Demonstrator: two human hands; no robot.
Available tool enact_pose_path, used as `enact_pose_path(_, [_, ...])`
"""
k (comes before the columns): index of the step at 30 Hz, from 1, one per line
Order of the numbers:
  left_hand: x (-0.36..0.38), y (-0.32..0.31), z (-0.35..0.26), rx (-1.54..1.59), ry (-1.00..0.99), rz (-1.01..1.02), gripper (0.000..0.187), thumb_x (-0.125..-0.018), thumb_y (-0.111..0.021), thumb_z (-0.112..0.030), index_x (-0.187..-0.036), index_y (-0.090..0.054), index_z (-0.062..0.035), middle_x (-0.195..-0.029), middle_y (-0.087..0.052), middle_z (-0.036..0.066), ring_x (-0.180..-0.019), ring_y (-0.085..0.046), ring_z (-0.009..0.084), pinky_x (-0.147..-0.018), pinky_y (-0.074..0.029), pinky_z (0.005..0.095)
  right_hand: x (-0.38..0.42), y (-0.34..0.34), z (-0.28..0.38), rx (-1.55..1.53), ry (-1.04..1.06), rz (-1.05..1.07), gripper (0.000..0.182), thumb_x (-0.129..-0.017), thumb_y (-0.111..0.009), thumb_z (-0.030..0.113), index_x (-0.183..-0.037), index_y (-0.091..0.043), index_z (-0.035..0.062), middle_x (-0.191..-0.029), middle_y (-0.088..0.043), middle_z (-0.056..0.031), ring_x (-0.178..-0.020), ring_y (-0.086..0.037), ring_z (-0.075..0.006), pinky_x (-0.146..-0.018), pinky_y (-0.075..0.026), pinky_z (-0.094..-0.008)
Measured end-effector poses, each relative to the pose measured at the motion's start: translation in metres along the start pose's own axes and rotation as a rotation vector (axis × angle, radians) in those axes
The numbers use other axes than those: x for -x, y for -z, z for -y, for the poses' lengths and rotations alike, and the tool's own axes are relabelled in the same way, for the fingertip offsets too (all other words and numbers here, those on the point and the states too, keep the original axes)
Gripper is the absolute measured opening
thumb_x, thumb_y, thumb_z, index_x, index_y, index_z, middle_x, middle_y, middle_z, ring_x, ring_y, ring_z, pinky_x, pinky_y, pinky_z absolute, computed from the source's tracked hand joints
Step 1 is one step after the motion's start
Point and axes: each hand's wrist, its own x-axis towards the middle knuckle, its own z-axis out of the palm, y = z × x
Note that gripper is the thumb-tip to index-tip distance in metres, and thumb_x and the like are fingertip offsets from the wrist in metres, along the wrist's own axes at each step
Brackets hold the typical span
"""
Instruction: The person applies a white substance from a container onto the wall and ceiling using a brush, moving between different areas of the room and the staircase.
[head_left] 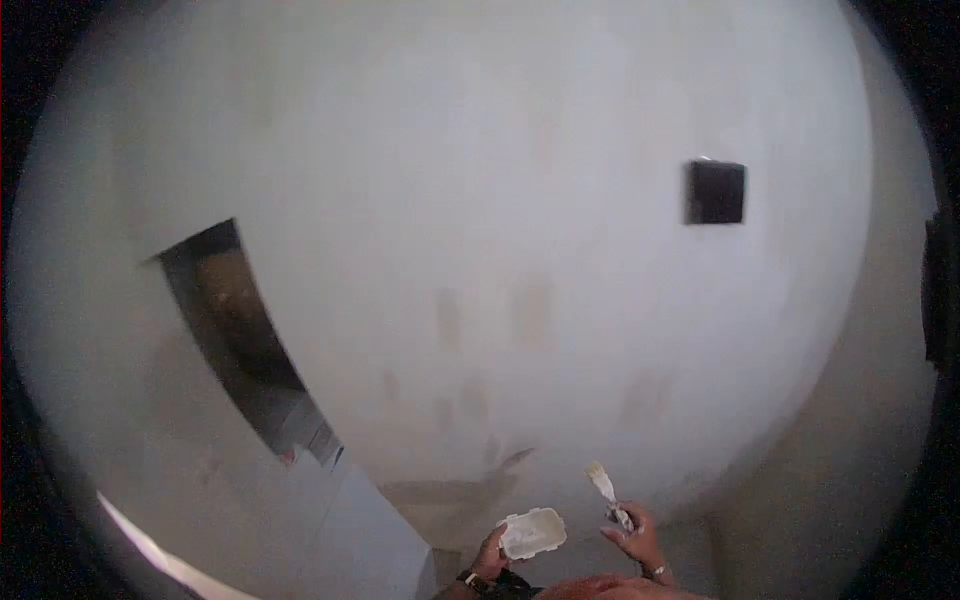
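Note:
My left hand (489,556) is wrapped round the side of a small white plastic tub (533,533), whose inside shows pale paint-like residue. A dark watch or band sits on that wrist. To the right, my right hand (637,537) grips the handle of a paintbrush (603,482). The brush points up and slightly left, its pale bristles apart from the wall and from the tub. White smears cover its ferrule and handle.
A whitish wall (560,230) with brownish patches stands in front. A dark square opening or panel (717,192) is at upper right. On the left, a doorway-like opening (235,320) shows a darker space. A pale flat surface (375,535) lies at lower left.

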Motion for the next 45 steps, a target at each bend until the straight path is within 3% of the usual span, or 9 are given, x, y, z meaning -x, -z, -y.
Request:
enact_pose_path(4, [0.023,-0.006,-0.010,0.292,-0.094,0.388,0.056,-0.094,-0.044,-0.045,-0.137,-0.038,-0.0093,-0.128,-0.053,0.011,-0.110,-0.058,0.0282,-0.082,-0.054,0.0474,0.001,-0.011,0.031,-0.087,0.145,0.080,0.036,-0.072,-0.079,0.011,-0.100,-0.058,0.0025,-0.089,-0.060,-0.0056,-0.088,-0.059,-0.0171,-0.079,-0.048,-0.0344])
enact_pose_path(6, [0.008,-0.003,0.006,-0.007,-0.057,-0.082,0.056,-0.095,-0.043,-0.045,-0.138,-0.037,-0.0094,-0.128,-0.054,0.010,-0.109,-0.059,0.0271,-0.080,-0.054,0.0470,-0.005,-0.010,0.025,0.044,0.144,0.127,0.031,-0.074,-0.077,0.011,-0.097,-0.059,0.0027,-0.088,-0.060,-0.0063,-0.087,-0.059,-0.0177,-0.078,-0.047,-0.0358])
enact_pose_path(11, [0.005,-0.014,0.007,0.002,-0.062,-0.169,0.056,-0.094,-0.044,-0.046,-0.136,-0.040,-0.0095,-0.127,-0.053,0.009,-0.109,-0.059,0.0255,-0.080,-0.055,0.0465,-0.031,-0.012,0.017,0.487,0.325,0.168,0.014,-0.080,-0.067,0.005,-0.090,-0.059,0.0004,-0.085,-0.059,-0.0142,-0.076,-0.057,-0.0301,-0.070,-0.046,-0.0371])
enact_pose_path(14, [-0.023,0.025,0.058,0.069,-0.242,-0.269,0.055,-0.093,-0.047,-0.048,-0.131,-0.046,-0.0088,-0.121,-0.058,0.010,-0.105,-0.061,0.0243,-0.078,-0.057,0.0433,-0.062,-0.011,0.000,0.494,0.557,0.336,0.023,-0.082,-0.063,0.008,-0.104,-0.060,-0.0015,-0.091,-0.062,-0.0153,-0.080,-0.059,-0.0320,-0.070,-0.047,-0.0430])
enact_pose_path(17, [-0.007,-0.009,0.032,0.065,-0.147,-0.279,0.056,-0.092,-0.049,-0.049,-0.130,-0.047,-0.0081,-0.116,-0.061,0.010,-0.099,-0.064,0.0248,-0.074,-0.058,0.0417,-0.084,-0.015,0.022,0.476,0.669,0.438,0.017,-0.079,-0.064,0.000,-0.095,-0.060,-0.0003,-0.087,-0.062,-0.0157,-0.078,-0.057,-0.0331,-0.071,-0.047,-0.0391])
enact_pose_path(34, [0.050,-0.089,0.048,0.357,-0.367,-0.592,0.041,-0.089,-0.054,-0.040,-0.112,-0.057,-0.0063,-0.101,-0.063,0.009,-0.086,-0.065,0.0196,-0.066,-0.058,0.0342,-0.133,-0.041,0.180,0.714,0.707,1.200,0.025,-0.081,-0.068,0.015,-0.104,-0.063,0.0063,-0.091,-0.063,-0.0113,-0.084,-0.059,-0.0312,-0.073,-0.049,-0.0416])
enact_pose_path(36, [0.070,-0.114,0.030,0.057,-0.763,-0.844,0.035,-0.089,-0.054,-0.037,-0.104,-0.059,-0.0053,-0.089,-0.064,0.005,-0.075,-0.065,0.0187,-0.063,-0.057,0.0327,-0.131,-0.049,0.210,0.727,0.722,1.254,0.025,-0.078,-0.069,0.009,-0.102,-0.065,0.0034,-0.090,-0.064,-0.0116,-0.083,-0.060,-0.0299,-0.073,-0.050,-0.0409])
enact_pose_path(39, [0.087,-0.114,-0.005,0.298,-0.449,-0.784,0.033,-0.091,-0.052,-0.031,-0.110,-0.058,-0.0047,-0.097,-0.062,0.008,-0.081,-0.064,0.0185,-0.063,-0.056,0.0321,-0.135,-0.060,0.217,0.653,0.731,1.289,0.024,-0.078,-0.071,0.012,-0.100,-0.066,0.0054,-0.091,-0.064,-0.0099,-0.085,-0.060,-0.0285,-0.074,-0.050,-0.0407])
enact_pose_path(45, [0.120,-0.116,-0.041,0.211,-0.435,-0.541,0.037,-0.089,-0.053,-0.015,-0.124,-0.051,-0.0059,-0.117,-0.055,0.015,-0.106,-0.055,0.0263,-0.086,-0.048,0.0378,-0.114,-0.071,0.229,0.792,0.907,1.256,0.026,-0.074,-0.075,0.016,-0.098,-0.069,0.0110,-0.096,-0.064,-0.0063,-0.091,-0.059,-0.0267,-0.078,-0.049,-0.0392])
